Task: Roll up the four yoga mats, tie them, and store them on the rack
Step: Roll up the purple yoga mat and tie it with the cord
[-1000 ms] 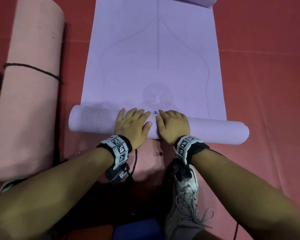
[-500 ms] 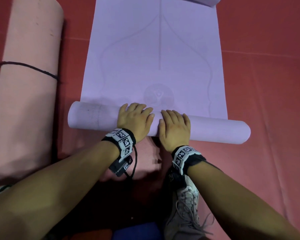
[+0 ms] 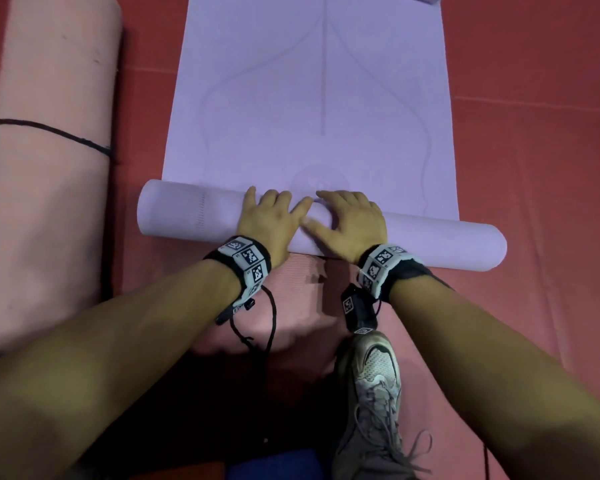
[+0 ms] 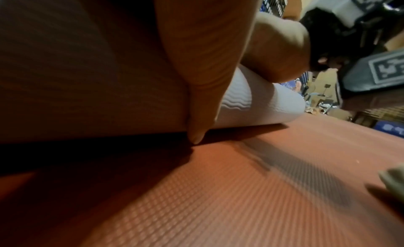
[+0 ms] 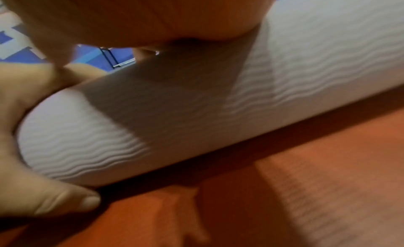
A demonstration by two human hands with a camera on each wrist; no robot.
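A lilac yoga mat (image 3: 309, 98) lies flat on the red floor, its near end wound into a roll (image 3: 187, 216) that runs left to right. Both hands sit side by side on the middle of the roll. My left hand (image 3: 271, 220) has its fingers over the top, and its thumb (image 4: 201, 112) comes down the near side to the floor. That left thumb (image 5: 54, 199) cups the roll (image 5: 284, 78) from below. My right hand (image 3: 354, 223) presses on top with fingers spread and the thumb lying along the roll. A pink mat (image 3: 49, 168) lies rolled at the left, tied with a black cord (image 3: 49, 131).
A loose black cord (image 3: 271, 317) lies on a ribbed pink surface (image 3: 298, 289) just behind my left wrist. My shoe (image 3: 371, 393) stands behind my right wrist. A blue object (image 3: 271, 467) shows at the bottom edge. Red floor (image 3: 534, 133) stretches to the right.
The roll has travelled away from me over the flat mat and reached the round logo. Both hands moved forward with it, and the right hand came up onto its top.
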